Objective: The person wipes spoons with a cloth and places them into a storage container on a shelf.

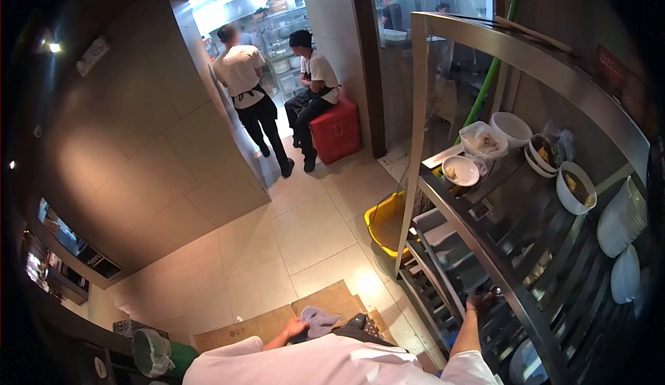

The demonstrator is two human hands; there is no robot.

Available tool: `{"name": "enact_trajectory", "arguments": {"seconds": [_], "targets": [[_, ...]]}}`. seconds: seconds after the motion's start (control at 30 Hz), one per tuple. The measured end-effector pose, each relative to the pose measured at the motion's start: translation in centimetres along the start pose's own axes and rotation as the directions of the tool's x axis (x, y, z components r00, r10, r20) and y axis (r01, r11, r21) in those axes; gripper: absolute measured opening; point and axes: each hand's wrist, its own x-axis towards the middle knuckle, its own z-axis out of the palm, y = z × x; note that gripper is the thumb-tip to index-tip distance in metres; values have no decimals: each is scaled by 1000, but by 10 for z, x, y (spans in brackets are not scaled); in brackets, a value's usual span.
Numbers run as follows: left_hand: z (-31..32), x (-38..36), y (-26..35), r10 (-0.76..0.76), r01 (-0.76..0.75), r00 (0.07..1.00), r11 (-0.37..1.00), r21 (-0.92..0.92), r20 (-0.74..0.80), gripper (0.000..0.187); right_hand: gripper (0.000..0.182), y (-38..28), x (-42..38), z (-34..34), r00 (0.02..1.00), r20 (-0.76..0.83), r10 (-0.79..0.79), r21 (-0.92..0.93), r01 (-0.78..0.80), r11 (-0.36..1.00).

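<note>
A greyish-purple cloth (320,321) is bunched in my left hand (296,327), whose fingers are closed on it low in front of my body. My right hand (478,302) reaches between the bars of the metal rack (478,243) on the right. Small shiny metal shows right by its fingers, but shadow hides whether they grip it. Close by on the same level lies a grey plastic bin (450,246). Higher on the rack are a white bowl with food scraps (576,188), a small white dish (460,171) and a clear tub (483,140).
Stacked white plates (622,217) stand at the rack's right. A yellow tub (385,226) sits on the floor beside the rack. Cardboard (277,317) lies before me; a green lined bin (163,354) is at lower left. Two people are by the doorway, one seated on a red box (337,130).
</note>
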Motion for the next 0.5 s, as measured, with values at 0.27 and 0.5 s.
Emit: {"name": "enact_trajectory", "arguments": {"seconds": [0.27,0.5], "targets": [[-6,-49,-68,-274,277,960,959,58,-55,38,67,2,6,47,966,-197,165,-194,-203,960],[-17,-52,-81,-259,283,956,940,189,-140,41,63,8,-6,18,994,-111,-10,-127,-4,992]]}}
